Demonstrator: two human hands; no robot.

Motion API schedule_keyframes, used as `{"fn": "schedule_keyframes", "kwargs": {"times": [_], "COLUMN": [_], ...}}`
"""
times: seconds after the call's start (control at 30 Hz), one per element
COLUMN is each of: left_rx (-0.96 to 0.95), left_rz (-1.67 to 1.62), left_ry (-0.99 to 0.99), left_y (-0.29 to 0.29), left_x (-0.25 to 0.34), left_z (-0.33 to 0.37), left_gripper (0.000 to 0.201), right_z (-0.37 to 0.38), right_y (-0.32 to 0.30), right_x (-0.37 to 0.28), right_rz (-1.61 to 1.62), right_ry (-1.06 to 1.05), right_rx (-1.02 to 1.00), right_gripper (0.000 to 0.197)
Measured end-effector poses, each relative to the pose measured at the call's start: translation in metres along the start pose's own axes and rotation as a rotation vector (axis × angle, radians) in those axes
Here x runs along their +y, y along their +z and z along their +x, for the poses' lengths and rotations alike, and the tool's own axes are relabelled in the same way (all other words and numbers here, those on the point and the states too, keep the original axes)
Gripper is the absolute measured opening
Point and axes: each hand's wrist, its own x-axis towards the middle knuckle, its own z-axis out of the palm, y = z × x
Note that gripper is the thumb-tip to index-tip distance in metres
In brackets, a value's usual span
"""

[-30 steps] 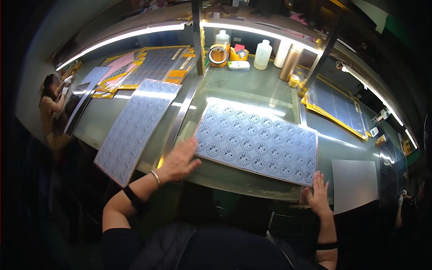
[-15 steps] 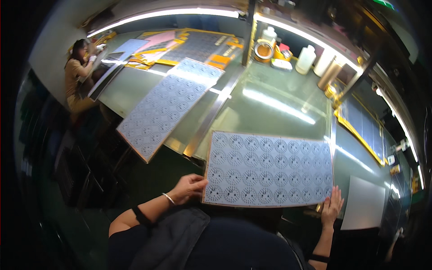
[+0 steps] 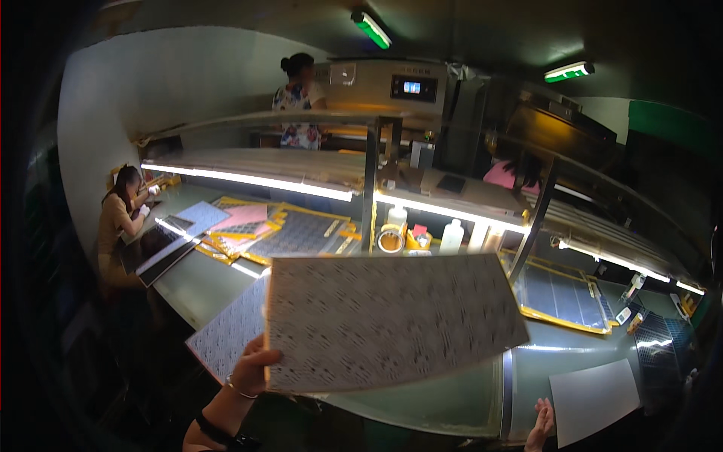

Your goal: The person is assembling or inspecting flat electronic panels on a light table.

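Observation:
A large rectangular panel is raised and tilted above the glass table, its pale grey face covered in rows of dark patterned marks. Closed on its lower left edge is my left hand, thumb on the near face. My right hand is off the panel, low at the right, fingers loosely spread with nothing seen in them. Close beside it lies a plain whitish sheet; whether they touch is hard to tell. A second patterned panel rests on the table at left, partly hidden behind the raised one.
Yellow-taped frames lie on the far left of the table, another taped frame at right. Bottles and a tape roll stand below the lit shelf. A person works at far left; others are behind the shelf.
The panel has been lifted and tilted up off the near table edge, still in my left hand. My right hand has let go of its right edge and dropped beside the whitish sheet. The view has risen.

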Motion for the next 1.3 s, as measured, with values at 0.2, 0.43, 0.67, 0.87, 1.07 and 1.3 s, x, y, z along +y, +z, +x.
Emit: {"fn": "schedule_keyframes", "kwargs": {"times": [0.2,0.43,0.67,0.87,1.07,1.3], "left_rx": [0.058,0.098,0.079,-0.055,-0.314,-0.081], "left_rz": [0.035,-0.011,0.186,0.977,2.003,2.275], "left_ry": [0.461,0.748,0.382,-0.141,-0.491,-0.160], "left_y": [0.022,0.048,0.027,-0.012,-0.143,-0.207], "left_x": [0.070,0.166,0.154,0.035,0.007,-0.018], "left_z": [0.097,0.313,0.369,0.286,0.100,-0.015], "left_gripper": [0.059,0.026,0.033,0.041,0.074,0.050], "right_z": [-0.001,-0.001,-0.017,-0.014,0.003,-0.037], "right_y": [0.001,0.008,0.021,0.008,-0.001,-0.136], "right_x": [-0.010,-0.019,-0.047,-0.016,-0.049,-0.008], "right_rz": [-0.196,-0.359,-0.503,-0.548,-0.559,0.003], "right_ry": [0.025,0.061,-0.039,-0.045,-0.371,0.399], "right_rx": [-0.033,-0.040,-0.011,0.065,0.242,0.931], "right_gripper": [0.040,0.038,0.031,0.033,0.019,0.054]}}
